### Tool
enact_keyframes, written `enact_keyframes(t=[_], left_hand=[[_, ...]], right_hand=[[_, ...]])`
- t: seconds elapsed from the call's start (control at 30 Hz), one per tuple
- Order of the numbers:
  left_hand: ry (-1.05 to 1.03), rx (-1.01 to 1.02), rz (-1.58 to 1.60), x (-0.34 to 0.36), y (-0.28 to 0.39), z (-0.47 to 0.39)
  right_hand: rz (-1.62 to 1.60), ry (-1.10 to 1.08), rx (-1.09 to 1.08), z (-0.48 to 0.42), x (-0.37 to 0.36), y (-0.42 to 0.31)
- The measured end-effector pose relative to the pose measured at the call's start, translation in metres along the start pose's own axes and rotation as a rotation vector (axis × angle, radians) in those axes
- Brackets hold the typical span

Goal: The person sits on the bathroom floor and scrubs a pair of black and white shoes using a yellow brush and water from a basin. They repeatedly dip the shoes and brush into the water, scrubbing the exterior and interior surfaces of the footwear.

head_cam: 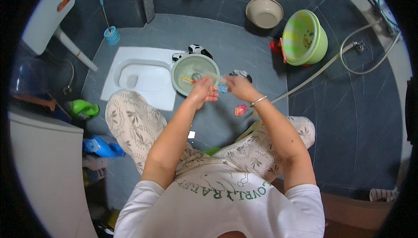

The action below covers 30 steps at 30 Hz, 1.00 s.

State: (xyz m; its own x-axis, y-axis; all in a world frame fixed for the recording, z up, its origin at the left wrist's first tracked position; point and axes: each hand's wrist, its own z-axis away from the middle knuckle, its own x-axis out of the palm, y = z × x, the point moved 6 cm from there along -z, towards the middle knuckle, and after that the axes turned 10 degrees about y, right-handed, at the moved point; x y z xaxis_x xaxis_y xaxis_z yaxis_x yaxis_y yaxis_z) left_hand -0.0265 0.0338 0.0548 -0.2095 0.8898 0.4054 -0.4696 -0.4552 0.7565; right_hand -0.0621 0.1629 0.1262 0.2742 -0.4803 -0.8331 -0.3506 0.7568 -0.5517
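My right hand, a bangle on its wrist, is closed around the end of a pale hose, blurred by motion. The hose end points over a grey-green basin. At the basin's near right rim is my left hand, palm partly turned up, fingers apart and nothing in it. Water and a small brush with a yellow and red handle are inside the basin, by a round greyish spot I cannot identify. Black-and-white patterned items, perhaps shoes, lie behind it. Another such item and something light blue lie beyond my right hand.
A white squat toilet adjoins the basin on the left. The hose runs to a wall tap. Green tubs and a beige basin stand back right. A pink item lies on the floor; bottles stand left.
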Motion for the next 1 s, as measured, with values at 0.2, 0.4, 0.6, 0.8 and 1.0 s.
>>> enact_keyframes(t=[0.2, 0.4, 0.6, 0.8, 1.0], left_hand=[[0.089, 0.039, -0.135, -0.024, -0.006, 0.0], [0.149, -0.015, -0.234, -0.03, -0.025, 0.002], [0.175, 0.035, -0.247, -0.028, -0.017, 0.01], [0.21, 0.05, -0.276, -0.031, -0.012, 0.011], [0.244, 0.032, -0.251, -0.038, -0.014, 0.007]], right_hand=[[0.462, 0.461, 0.24, 0.04, -0.093, 0.077], [0.641, 0.304, 0.668, 0.127, -0.129, 0.16], [0.738, 0.064, 0.898, 0.195, -0.092, 0.218], [0.739, -0.21, 0.874, 0.184, -0.067, 0.242], [0.682, -0.361, 0.703, 0.154, -0.038, 0.271]])
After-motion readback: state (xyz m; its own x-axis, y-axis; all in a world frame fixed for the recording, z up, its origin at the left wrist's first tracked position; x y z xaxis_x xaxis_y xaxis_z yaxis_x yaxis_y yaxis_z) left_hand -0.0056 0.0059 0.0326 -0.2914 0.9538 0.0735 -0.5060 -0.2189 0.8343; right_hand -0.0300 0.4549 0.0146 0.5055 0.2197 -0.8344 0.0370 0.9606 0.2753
